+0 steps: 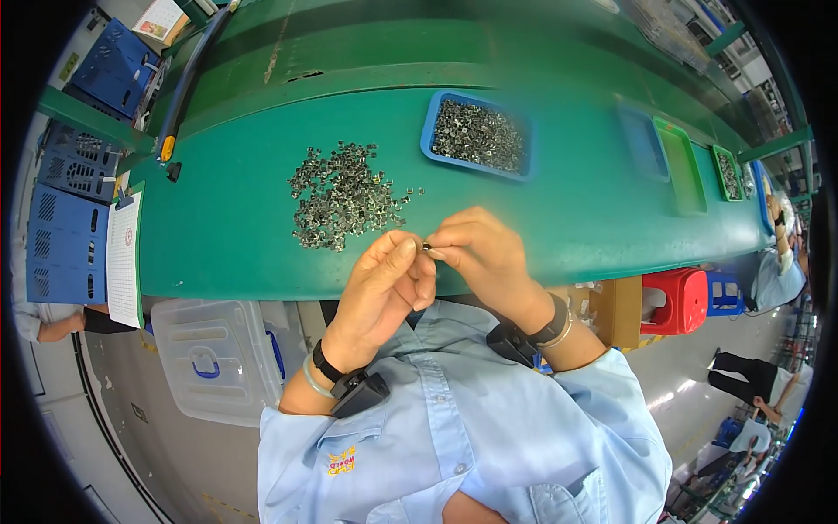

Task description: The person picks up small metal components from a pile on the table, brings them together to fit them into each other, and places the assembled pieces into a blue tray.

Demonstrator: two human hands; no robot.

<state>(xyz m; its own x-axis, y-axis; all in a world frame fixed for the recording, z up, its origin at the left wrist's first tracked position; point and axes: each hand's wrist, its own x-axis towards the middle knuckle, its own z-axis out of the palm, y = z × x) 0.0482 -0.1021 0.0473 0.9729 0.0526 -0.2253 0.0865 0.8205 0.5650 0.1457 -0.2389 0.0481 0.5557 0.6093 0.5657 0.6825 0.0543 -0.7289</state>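
My left hand (388,278) and my right hand (482,253) meet above the near edge of the green table. Between their fingertips is a small dark metal part (426,247), pinched from both sides; its exact kind is too small to make out. Just beyond my left hand spreads a loose pile of small metal parts (345,199). A blue tray (425,140) full of similar small parts stands farther off, to the right of the pile. A few single pieces lie between the pile and the tray.
Farther right on the table (576,223) are an empty green tray (704,205) and a smaller green tray with parts (728,175). A clipboard (125,253) hangs at the left edge by blue crates (65,244). Below are a clear plastic bin (209,362) and a red stool (685,301).
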